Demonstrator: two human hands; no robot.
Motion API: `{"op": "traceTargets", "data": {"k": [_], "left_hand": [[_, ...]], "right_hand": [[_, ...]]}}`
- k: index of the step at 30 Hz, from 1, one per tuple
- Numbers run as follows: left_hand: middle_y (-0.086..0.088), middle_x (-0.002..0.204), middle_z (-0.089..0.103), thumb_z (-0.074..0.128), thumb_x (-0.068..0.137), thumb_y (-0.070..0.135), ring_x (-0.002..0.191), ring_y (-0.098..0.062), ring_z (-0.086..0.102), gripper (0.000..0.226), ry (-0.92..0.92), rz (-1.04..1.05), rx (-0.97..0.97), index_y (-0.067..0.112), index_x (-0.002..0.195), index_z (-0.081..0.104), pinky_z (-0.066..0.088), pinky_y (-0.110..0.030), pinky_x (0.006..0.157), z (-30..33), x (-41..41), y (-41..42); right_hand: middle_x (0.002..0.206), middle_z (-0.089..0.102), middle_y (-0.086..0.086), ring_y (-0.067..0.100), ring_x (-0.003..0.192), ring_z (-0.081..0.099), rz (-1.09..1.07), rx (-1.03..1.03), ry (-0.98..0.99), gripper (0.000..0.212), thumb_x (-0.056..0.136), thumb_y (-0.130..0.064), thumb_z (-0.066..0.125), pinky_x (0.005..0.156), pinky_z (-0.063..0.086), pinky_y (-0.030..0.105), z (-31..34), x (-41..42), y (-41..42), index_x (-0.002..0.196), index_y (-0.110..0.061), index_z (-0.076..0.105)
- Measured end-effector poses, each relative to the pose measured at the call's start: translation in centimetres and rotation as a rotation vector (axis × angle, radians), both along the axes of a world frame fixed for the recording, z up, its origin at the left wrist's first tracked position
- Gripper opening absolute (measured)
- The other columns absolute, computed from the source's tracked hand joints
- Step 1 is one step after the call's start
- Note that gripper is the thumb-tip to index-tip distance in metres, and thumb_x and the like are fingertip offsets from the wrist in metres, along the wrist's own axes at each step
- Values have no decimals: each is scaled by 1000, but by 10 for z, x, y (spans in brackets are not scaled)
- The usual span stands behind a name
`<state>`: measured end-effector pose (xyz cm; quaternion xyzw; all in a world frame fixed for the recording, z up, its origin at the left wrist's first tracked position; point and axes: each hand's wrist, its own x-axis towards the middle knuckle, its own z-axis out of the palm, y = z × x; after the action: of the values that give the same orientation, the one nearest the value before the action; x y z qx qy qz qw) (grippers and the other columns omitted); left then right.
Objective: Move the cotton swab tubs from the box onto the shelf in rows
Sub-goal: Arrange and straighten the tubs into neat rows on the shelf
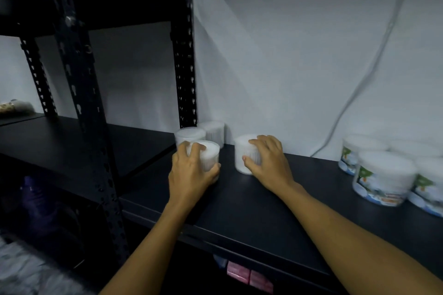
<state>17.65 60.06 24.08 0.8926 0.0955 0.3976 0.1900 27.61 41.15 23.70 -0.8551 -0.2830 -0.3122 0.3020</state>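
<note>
Reaching over the black shelf, both hands are grasping cotton swab tubs that stand upright on its surface. The left hand wraps the near left tub from the front, fingers curled over its lid and thumb hooked round its right side, so this grip is closed on the tub. The right hand holds the right tub from its right side, fingers draped over the lid and thumb pressed against the wall facing the camera; this grip too is closed on its tub. The two held tubs stand near each other with a bare strip of shelf between them. Just behind the left grip stands a second white tub, touching or nearly touching the held one, and behind that, against the wall, a third tub, so the three make a short row running back from the left hand. Well to the right of the right grip, a cluster of labelled tubs with tree pictures sits on the same shelf, packed close together. A pale cable hangs down the white wall behind the right hand. Left of the left grip rise black perforated uprights of a neighbouring rack, whose lower shelves are dark. Below the shelf edge, under the right forearm, pink packets show.
</note>
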Motion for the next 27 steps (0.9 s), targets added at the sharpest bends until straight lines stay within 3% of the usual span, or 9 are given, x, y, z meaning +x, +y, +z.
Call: {"op": "traceTargets", "data": {"k": [3,6,11,18,22,27], "left_hand": [[-5,132,39,70,75,55,115,-27,45,59,14,-23,5,22,120,49,53,-43,77,0,-1,-2],[-5,134,38,71,74,55,117,-27,44,60,21,-63,6,23,120,50,53,-44,78,0,-3,-7],[-7,133,39,73,72,56,118,-29,44,62,24,-134,13,21,120,52,53,-46,79,1,-10,-22],[-8,133,34,73,69,58,121,-27,37,65,49,-264,48,25,122,53,51,-45,82,3,-19,-51],[-2,125,32,56,62,57,115,-23,35,72,75,-343,46,22,124,44,48,-40,84,4,-27,-62],[4,124,29,48,62,42,115,-15,30,65,123,-560,9,17,122,39,39,-35,94,4,-34,-66]], "right_hand": [[141,44,9,26,142,23,-15,9,-20,47,85,-29,66,105,35,37,-2,-15,-13,125,-7,54],[136,48,10,25,138,31,-16,16,-29,47,85,-26,67,108,34,34,-2,-29,-28,124,-3,53],[129,50,4,16,127,39,-14,-3,-44,46,84,-29,66,100,40,29,0,-52,-56,123,-8,53],[123,52,2,16,117,44,-57,7,-10,49,82,-43,69,90,44,32,3,-76,-87,114,-10,51],[111,57,2,21,110,49,-41,-21,-111,42,83,-45,62,92,45,40,3,-88,-104,109,-12,56],[120,64,2,25,125,44,-48,-90,-190,39,84,-37,54,104,37,48,1,-106,-132,116,-17,64]]}}
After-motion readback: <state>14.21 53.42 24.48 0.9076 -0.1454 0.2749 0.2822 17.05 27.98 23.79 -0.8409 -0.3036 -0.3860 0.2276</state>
